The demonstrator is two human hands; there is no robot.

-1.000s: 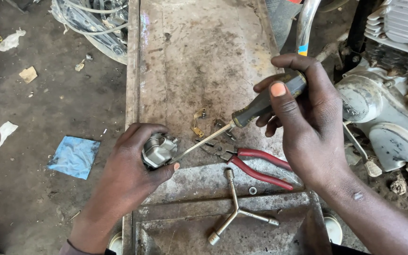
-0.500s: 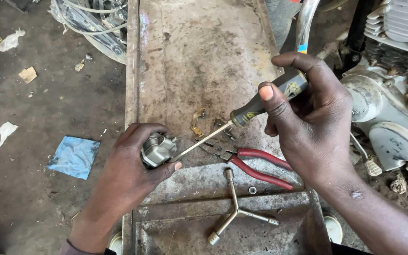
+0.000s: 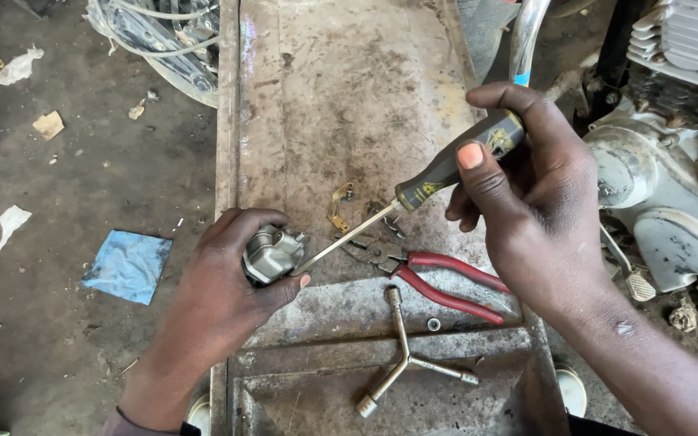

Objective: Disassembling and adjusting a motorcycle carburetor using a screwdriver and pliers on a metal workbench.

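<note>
The left hand [image 3: 224,282] was clenched around a small grey cast-metal part [image 3: 272,253] at the left edge of the rusty, stained metal counter [image 3: 349,97], with the thumb pressed along its lower side. The right hand [image 3: 535,202] was closed on the dark, yellow-marked handle of a long screwdriver [image 3: 414,198], whose thin steel shaft slanted down and left until its tip met the metal part. Just beside the shaft, red-handled pliers [image 3: 438,278] lay on the counter, jaws pointing toward the part. Near them, closer to the counter's near edge, rested a three-armed steel socket wrench [image 3: 405,363]. A small bent brass-coloured bracket [image 3: 339,206] lay just beyond the shaft. A grey motorcycle engine [image 3: 672,161] stood off the counter's right edge.
</note>
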